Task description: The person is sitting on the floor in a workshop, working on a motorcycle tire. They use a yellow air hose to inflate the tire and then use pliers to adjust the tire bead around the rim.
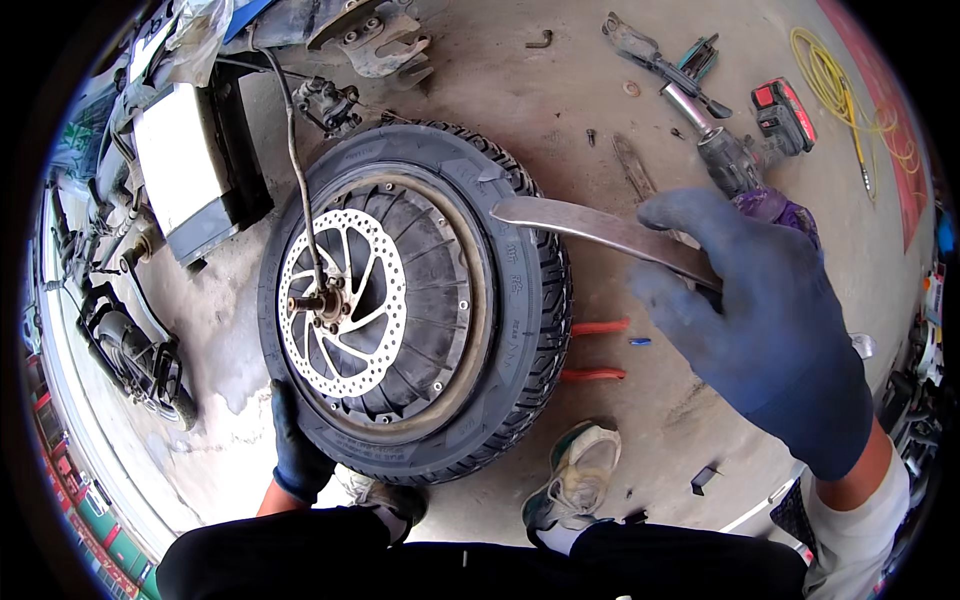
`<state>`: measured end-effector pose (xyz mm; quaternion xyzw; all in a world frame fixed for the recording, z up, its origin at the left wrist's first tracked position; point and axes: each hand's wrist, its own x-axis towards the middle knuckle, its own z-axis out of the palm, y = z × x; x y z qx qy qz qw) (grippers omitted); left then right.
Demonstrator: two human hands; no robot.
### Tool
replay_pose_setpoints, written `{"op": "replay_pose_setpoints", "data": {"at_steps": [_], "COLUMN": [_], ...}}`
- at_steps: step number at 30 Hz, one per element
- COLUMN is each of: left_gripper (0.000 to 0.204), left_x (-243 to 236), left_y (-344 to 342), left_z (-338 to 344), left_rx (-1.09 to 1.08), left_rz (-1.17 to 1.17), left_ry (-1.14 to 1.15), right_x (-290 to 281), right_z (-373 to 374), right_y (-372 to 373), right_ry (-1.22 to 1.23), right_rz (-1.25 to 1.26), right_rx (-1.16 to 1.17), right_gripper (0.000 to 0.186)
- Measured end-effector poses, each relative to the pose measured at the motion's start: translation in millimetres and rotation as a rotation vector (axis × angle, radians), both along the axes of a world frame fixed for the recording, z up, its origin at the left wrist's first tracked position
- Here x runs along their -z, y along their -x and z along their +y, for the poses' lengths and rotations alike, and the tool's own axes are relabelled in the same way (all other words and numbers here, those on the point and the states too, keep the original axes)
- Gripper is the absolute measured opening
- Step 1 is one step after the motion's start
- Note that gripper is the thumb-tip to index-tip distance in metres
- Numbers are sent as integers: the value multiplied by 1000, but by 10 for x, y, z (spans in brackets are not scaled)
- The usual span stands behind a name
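A wheel with a black tire [518, 300] leans in front of my feet, its side turned up to me. Its hub motor [432, 270] carries a silver perforated brake disc [394, 318], and a cable [289, 120] runs from the axle [318, 303]. My right hand [770, 320], in a dark blue glove, is closed round a curved metal tire lever [600, 220]. The lever's flat tip lies over the tire's upper right sidewall; whether it touches is unclear. My gloved left hand [298, 452] grips the tire's lower left edge, fingers partly hidden behind it.
An impact wrench [730, 155] with a battery [783, 115] lies beyond my right hand, near a yellow hose [850, 95]. Red handles [598, 375] show beside the tire. A vehicle frame [225, 165] stands at the upper left. My shoe [580, 470] is close below the wheel.
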<state>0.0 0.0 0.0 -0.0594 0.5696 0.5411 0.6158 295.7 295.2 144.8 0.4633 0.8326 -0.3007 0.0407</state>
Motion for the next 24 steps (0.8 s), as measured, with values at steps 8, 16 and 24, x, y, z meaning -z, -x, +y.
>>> {"op": "replay_pose_setpoints", "data": {"at_steps": [8, 16, 24], "left_gripper": [76, 79, 75], "left_x": [-44, 68, -7], "left_y": [-39, -31, -10], "left_z": [7, -61, 5], "left_rx": [-24, -34, -62], "left_rz": [-41, 3, -65], "left_ry": [10, -16, -61], "right_x": [837, 1081, 1034], "right_z": [245, 240, 184], "right_y": [277, 474, 463], "right_ry": [320, 482, 433], "right_rz": [123, 141, 238], "right_rx": [208, 214, 197], "right_gripper": [47, 58, 46]}}
